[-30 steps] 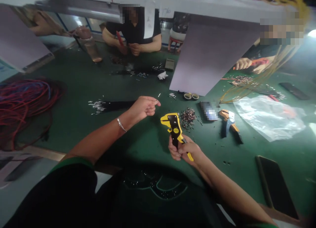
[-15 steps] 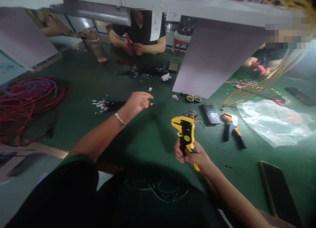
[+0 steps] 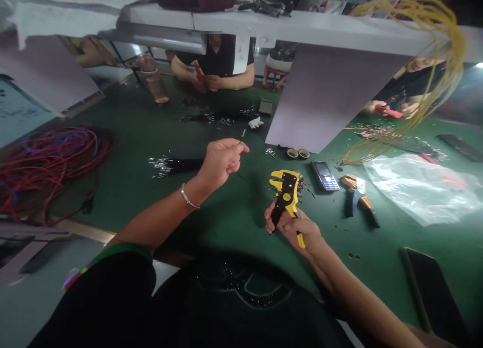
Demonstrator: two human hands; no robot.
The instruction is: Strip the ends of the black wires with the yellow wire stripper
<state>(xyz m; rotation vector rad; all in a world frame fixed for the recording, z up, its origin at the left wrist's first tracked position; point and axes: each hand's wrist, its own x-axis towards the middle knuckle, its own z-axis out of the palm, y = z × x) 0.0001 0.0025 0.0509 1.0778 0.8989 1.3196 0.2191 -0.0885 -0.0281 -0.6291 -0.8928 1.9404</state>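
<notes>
Just left of the mobile phone (image 3: pixel 323 176) on the workbench (image 3: pixel 124 137), the right hand (image 3: pixel 296 230) holds an automatic wire stripper (image 3: pixel 286 193). To the phone's right lie a second wire stripper (image 3: pixel 356 194), then a plastic bag (image 3: pixel 418 189). Behind the phone sit two tape rolls (image 3: pixel 298 154), beside a partition panel (image 3: pixel 332 99). Farther left, the left hand (image 3: pixel 222 162) is just before a wire bundle (image 3: pixel 181 164), with a cable coil (image 3: pixel 49 174) beyond it.
</notes>
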